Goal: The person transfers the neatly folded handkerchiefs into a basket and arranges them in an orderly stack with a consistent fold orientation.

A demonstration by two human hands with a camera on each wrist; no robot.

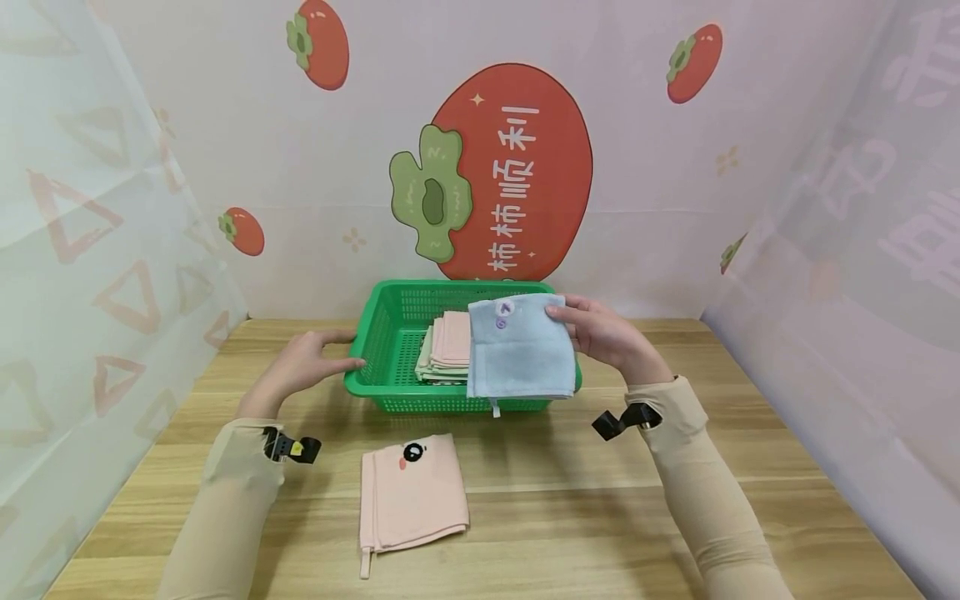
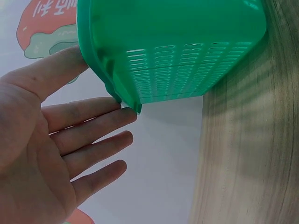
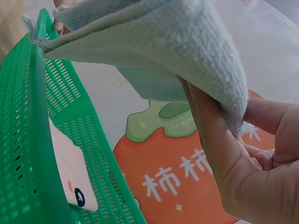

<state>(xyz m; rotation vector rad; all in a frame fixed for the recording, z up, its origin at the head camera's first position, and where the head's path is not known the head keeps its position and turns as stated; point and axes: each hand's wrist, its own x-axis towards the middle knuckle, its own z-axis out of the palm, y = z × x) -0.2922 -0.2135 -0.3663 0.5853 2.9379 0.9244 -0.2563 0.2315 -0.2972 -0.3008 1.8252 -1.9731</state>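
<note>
Now my right hand (image 1: 607, 337) pinches a blue towel (image 1: 519, 348) over the green basket (image 1: 390, 317), while my left hand (image 1: 300, 367) rests flat, fingers straight, against its side.

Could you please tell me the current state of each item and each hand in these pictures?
Green plastic slatted basket: upright on the wooden table, holding folded cloths.
Folded light blue cloth: held over the basket.
Stack of folded pink cloths: inside the basket.
Folded pink cloth with face print: flat on the table.
Left hand: fingers straight, touching the basket.
Right hand: pinching the blue cloth.
</note>
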